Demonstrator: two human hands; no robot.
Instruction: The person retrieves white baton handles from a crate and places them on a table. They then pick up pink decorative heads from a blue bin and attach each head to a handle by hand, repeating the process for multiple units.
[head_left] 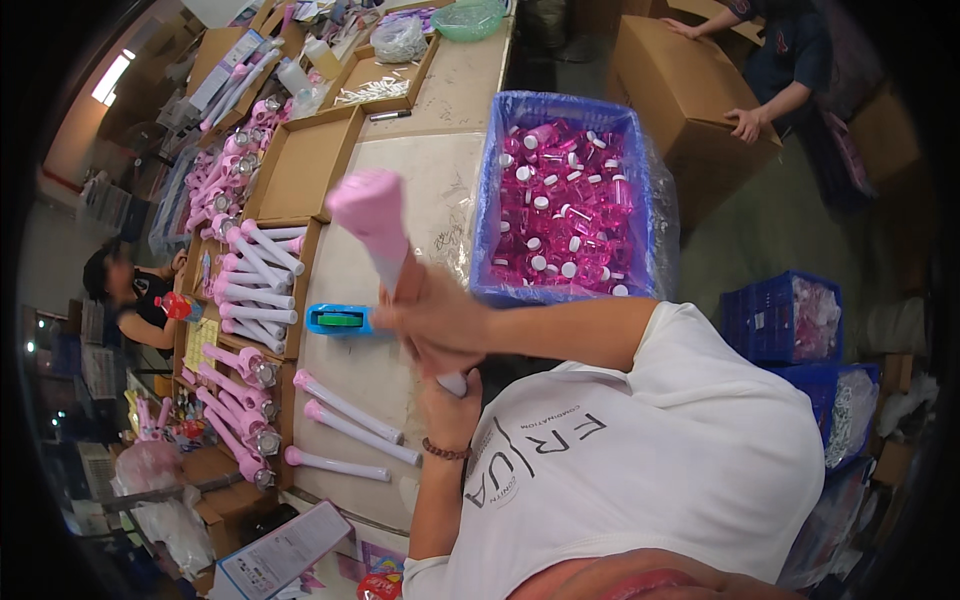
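Both my hands are closed around a toy wand with a flared pink head [370, 205], blurred by motion. My right hand [430, 315] grips it below the head. Lower down, my left hand [452, 405], with a beaded bracelet at its wrist, wraps the pale end of the handle. Beside my right hand a blue holder with a green insert [338, 320] lies on the table. Several white tubes with pink ends [350, 412] lie on the table left of my left hand. More such tubes [255, 290] fill a cardboard tray, near pink wands with clear tips [240, 400].
A blue crate [490, 200] of small pink bottles with white caps stands beyond my right arm. An open cardboard tray [300, 165] and a black marker [390, 115] are at the back. One person holds a large carton [660, 100]; another person [140, 300] sits across the table.
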